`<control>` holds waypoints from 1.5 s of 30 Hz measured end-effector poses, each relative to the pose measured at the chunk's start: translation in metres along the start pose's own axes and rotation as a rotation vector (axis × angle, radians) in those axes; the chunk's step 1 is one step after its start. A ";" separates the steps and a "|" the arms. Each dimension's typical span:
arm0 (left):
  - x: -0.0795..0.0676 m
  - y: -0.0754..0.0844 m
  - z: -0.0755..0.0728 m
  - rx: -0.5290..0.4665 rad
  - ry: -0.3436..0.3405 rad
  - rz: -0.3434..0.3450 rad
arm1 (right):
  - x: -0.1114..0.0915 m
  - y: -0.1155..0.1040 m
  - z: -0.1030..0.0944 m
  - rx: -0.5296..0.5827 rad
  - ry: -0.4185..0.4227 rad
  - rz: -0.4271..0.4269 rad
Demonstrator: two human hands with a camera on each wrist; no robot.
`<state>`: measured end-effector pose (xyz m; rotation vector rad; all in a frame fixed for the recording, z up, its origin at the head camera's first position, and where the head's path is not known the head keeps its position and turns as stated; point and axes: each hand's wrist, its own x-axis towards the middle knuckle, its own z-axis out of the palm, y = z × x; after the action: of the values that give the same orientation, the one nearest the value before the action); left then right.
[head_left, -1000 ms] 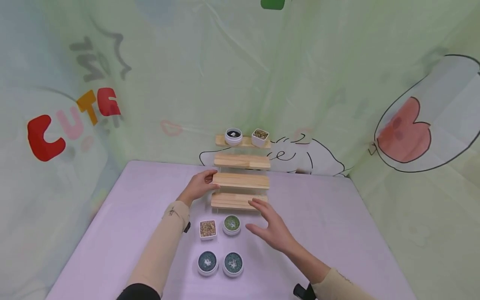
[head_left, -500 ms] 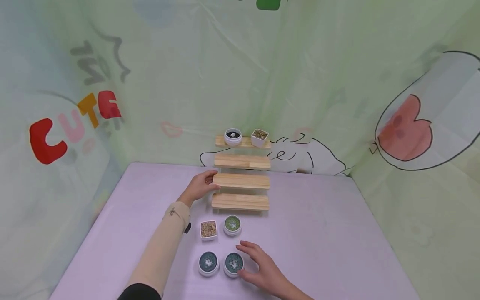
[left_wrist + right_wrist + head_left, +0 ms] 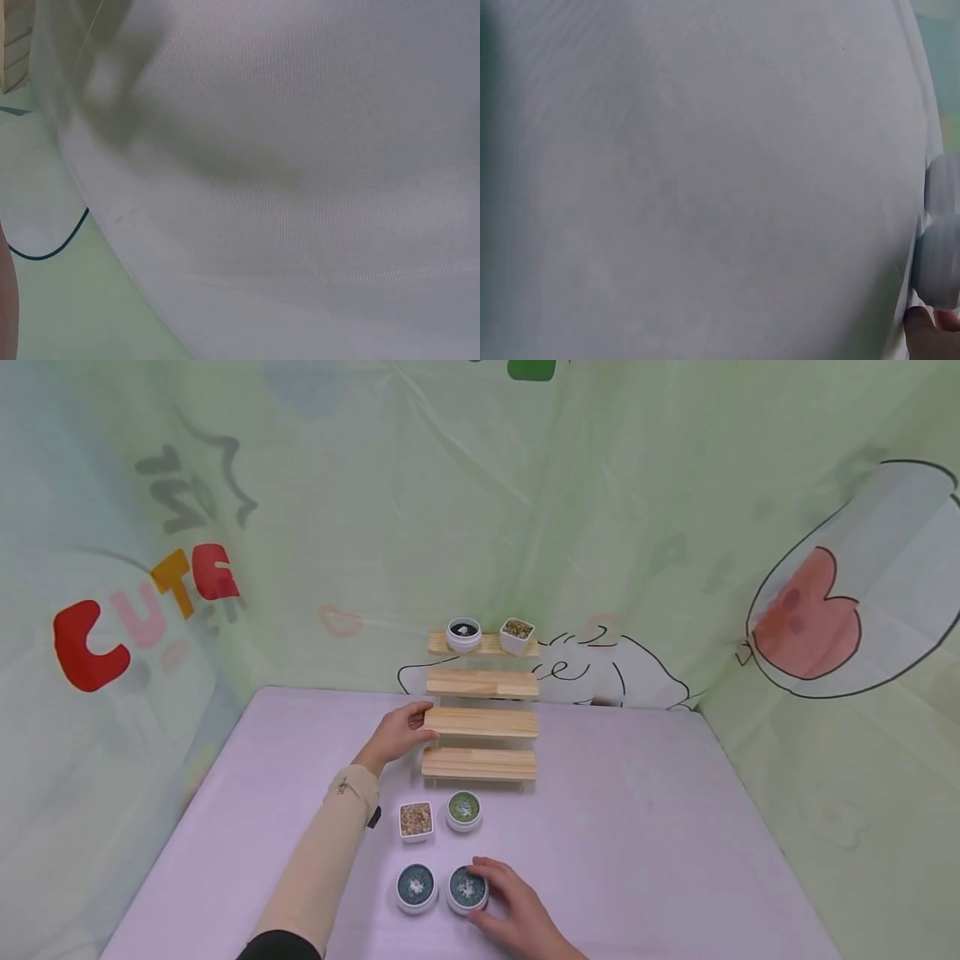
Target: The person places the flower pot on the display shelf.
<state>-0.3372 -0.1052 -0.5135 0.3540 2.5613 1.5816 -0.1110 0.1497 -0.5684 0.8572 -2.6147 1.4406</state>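
Observation:
A four-step stand of pale wooden slats stands toward the back of the table. My left hand holds its left side, fingers and thumb at the end of the third slat from the top. At the front, my right hand grips a round white pot with a dark blue-green top, fingers on its far rim and thumb on the near side. A matching round pot sits just left of it. In the right wrist view, fingertips meet the pot's side.
Behind these, a square pot of tan gravel and a round green-topped pot sit before the stand. The top slat carries a round pot and a square pot. A printed curtain surrounds the lilac tabletop.
My right hand has moved from the stand's lowest slat down to the front right round pot and closed its fingers around it. My left hand has stayed at the stand.

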 end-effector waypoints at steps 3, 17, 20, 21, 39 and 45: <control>0.000 -0.001 0.000 -0.002 -0.002 0.002 | 0.001 0.000 0.004 0.041 0.000 0.023; -0.001 0.000 -0.001 -0.001 -0.005 0.008 | 0.013 -0.006 0.000 0.179 0.054 0.163; 0.000 -0.001 -0.002 0.002 0.000 0.007 | 0.023 -0.009 -0.006 0.207 0.085 0.190; 0.000 -0.001 -0.002 0.003 0.001 0.007 | 0.027 -0.009 -0.008 0.217 0.092 0.201; 0.001 -0.002 -0.003 -0.004 -0.008 0.016 | 0.107 -0.025 -0.051 0.253 0.208 0.391; 0.002 -0.002 -0.002 -0.001 -0.006 0.007 | 0.134 -0.032 -0.064 0.262 0.229 0.377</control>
<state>-0.3396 -0.1078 -0.5141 0.3672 2.5579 1.5812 -0.2235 0.1269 -0.4694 0.1885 -2.5402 1.8720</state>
